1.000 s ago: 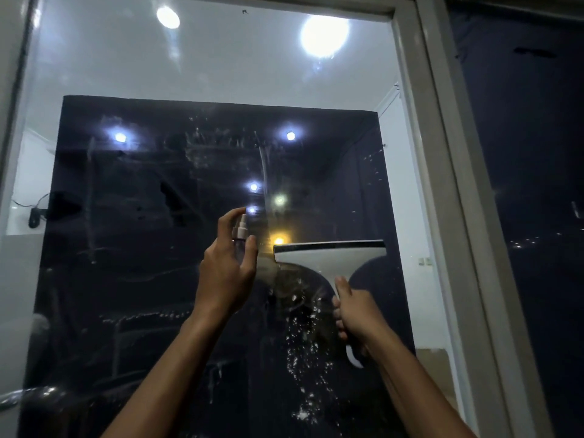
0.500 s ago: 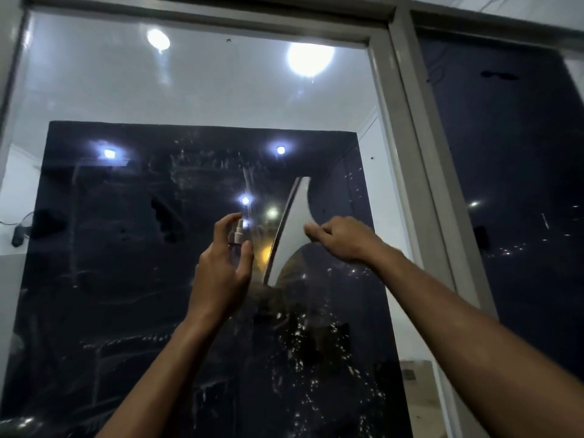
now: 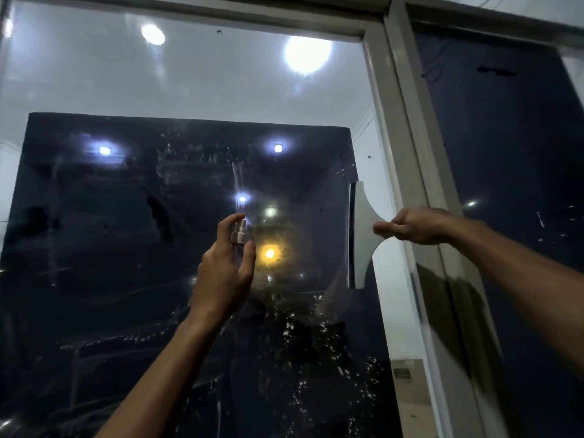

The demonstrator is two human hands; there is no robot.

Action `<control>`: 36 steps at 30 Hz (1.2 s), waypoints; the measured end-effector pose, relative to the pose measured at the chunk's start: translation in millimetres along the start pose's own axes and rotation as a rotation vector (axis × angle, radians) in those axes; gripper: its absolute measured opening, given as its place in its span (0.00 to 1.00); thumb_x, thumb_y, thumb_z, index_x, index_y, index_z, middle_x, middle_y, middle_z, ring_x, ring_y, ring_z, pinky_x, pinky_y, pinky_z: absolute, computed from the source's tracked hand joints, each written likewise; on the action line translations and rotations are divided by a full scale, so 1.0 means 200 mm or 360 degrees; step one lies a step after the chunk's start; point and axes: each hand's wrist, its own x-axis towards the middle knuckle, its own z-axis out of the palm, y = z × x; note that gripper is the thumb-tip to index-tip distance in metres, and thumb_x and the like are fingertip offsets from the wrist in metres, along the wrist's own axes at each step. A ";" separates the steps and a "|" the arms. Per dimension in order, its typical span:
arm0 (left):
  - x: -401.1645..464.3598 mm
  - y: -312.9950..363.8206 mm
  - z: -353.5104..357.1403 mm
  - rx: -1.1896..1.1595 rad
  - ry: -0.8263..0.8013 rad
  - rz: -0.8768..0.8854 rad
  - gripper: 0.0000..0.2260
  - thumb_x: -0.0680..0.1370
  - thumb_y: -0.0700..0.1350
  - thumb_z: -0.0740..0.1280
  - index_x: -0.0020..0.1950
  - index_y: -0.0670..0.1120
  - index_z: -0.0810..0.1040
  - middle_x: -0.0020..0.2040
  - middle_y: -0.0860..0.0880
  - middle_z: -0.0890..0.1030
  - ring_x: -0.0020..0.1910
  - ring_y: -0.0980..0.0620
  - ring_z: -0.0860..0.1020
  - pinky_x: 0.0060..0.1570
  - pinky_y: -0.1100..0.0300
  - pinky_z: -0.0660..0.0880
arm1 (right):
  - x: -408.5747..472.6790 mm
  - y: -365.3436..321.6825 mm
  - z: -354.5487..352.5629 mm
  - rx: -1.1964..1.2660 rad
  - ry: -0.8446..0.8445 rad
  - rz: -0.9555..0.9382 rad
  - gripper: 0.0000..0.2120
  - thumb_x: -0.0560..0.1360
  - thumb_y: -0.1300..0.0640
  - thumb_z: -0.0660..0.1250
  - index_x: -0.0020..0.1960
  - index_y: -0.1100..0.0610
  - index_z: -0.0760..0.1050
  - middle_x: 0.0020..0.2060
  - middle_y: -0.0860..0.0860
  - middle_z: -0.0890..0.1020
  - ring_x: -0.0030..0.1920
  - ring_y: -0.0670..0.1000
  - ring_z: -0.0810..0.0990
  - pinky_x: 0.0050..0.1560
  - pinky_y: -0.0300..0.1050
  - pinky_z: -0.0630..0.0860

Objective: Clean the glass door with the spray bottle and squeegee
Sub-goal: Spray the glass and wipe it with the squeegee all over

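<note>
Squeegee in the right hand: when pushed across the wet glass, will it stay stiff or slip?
The squeegee looks like rigid plastic, so it probably won't flex. The right hand grips only its narrow handle, so the wide blade may twist. Droplets on the glass door suggest it will glide easily.

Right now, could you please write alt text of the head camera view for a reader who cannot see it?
A person's right hand holds a white plastic squeegee, blade upright, at the right side of a wet glass door. The left hand grips a small spray bottle raised before the glass.
</note>
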 end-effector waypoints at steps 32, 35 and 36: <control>0.12 0.19 0.29 -0.0139 0.0029 0.0093 0.18 0.82 0.49 0.65 0.71 0.58 0.66 0.47 0.59 0.79 0.42 0.61 0.79 0.39 0.60 0.73 | -0.08 -0.44 0.55 0.2309 0.0056 0.0539 0.23 0.85 0.41 0.51 0.40 0.55 0.68 0.21 0.48 0.68 0.20 0.46 0.63 0.23 0.39 0.62; 0.06 0.18 0.29 -0.0144 0.0011 0.0035 0.18 0.82 0.49 0.64 0.71 0.59 0.66 0.49 0.57 0.79 0.42 0.59 0.79 0.40 0.56 0.75 | -0.22 -0.37 0.68 0.2233 0.0036 0.0553 0.23 0.85 0.41 0.51 0.40 0.55 0.68 0.23 0.48 0.68 0.22 0.46 0.65 0.23 0.39 0.63; 0.05 0.18 0.29 -0.0149 0.0005 0.0020 0.19 0.82 0.49 0.64 0.71 0.60 0.65 0.49 0.56 0.80 0.42 0.56 0.80 0.40 0.53 0.77 | -0.25 -0.35 0.71 0.2200 0.0029 0.0551 0.23 0.85 0.41 0.51 0.40 0.55 0.68 0.23 0.49 0.68 0.22 0.46 0.65 0.24 0.40 0.64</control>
